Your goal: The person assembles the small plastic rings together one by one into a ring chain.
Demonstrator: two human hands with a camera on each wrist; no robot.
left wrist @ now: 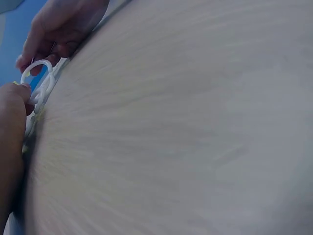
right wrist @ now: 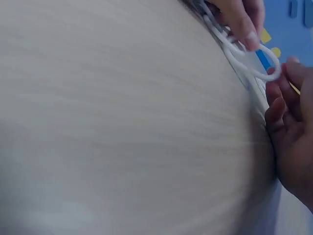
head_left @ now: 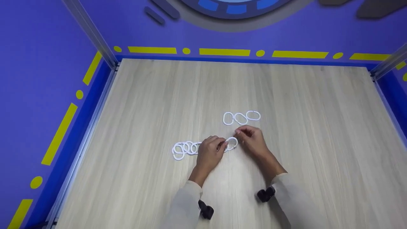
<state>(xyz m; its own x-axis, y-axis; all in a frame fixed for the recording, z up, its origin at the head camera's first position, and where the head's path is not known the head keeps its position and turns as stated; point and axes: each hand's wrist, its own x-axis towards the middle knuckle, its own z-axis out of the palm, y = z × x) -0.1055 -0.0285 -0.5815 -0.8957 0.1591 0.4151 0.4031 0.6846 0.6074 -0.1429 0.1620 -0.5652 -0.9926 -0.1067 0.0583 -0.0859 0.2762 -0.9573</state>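
A chain of white oval plastic links (head_left: 178, 151) runs along the table, its middle hidden under my left hand (head_left: 210, 151). Thumb and fingers of that hand pinch the chain near its right end, where an end link (head_left: 236, 143) sticks out to the right. In the right wrist view, this end link (right wrist: 266, 77) stands tilted up off the table. My right hand (head_left: 253, 140) is just beyond and to the right of it, fingers bent loosely, fingertips close to the link's rim. Nothing shows between those fingers.
Farther back, three white links (head_left: 240, 119) lie in a row on the light wood table (head_left: 152, 95). Blue panels (head_left: 222, 38) with yellow marks rise behind and at the sides. A small black device (head_left: 206, 211) sits at each wrist.
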